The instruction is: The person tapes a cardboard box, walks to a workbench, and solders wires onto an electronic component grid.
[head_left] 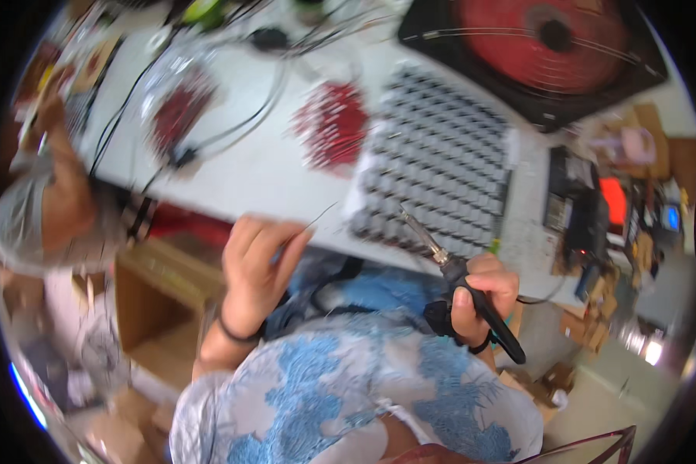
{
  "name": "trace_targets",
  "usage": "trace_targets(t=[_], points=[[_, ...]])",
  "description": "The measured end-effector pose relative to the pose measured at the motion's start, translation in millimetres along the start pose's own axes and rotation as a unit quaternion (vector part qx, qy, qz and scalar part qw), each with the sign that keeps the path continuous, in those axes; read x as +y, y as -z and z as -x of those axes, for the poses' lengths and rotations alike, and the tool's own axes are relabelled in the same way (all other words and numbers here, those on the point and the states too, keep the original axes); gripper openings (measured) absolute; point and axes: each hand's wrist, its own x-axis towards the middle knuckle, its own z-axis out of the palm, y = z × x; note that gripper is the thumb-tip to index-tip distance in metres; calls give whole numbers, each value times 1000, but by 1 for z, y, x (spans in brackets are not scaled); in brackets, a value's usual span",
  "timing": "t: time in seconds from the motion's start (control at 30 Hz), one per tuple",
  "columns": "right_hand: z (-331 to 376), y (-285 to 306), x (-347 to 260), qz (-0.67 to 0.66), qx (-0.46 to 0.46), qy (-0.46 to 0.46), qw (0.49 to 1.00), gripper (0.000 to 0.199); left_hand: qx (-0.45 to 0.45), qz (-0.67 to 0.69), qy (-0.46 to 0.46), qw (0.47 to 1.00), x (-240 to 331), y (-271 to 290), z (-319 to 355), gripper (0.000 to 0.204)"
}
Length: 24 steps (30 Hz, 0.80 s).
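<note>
My right hand (483, 298) is closed around the black handle of a soldering iron (460, 272), its metal tip slanting up and left over the near edge of a grid of parts. At the table's front edge my left hand (259, 263) pinches a thin dark wire (322, 215), likely solder, whose free end points up and right. Ahead of both hands lies the grid of small grey and black parts (437, 155), set in rows on a white sheet. Left of the grid rests a pile of short red wires (332, 124) with pale ends.
A clear plastic bag of red wires (179, 108) and black cables (243, 124) lie farther left. At the back right stands a black frame with a red disc (545, 46). A cardboard box (162, 301) sits below left. Another person's arm (69, 178) is at far left.
</note>
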Motion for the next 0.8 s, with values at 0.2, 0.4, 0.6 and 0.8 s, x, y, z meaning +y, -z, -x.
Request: trace_targets(t=[0.2, 0.4, 0.6, 0.8], points=[[9, 90, 37, 134, 349, -137, 917, 20, -18, -20, 21, 999, 6, 4, 5, 23], [-21, 148, 59, 263, 433, -114, 855, 19, -26, -42, 1, 999, 3, -1, -7, 21], [-18, 164, 79, 326, 340, -216, 855, 24, -39, -24, -2, 999, 7, 3, -7, 19], [-19, 126, 53, 93, 427, -117, 892, 27, -15, 23, 17, 999, 14, 6, -2, 15]])
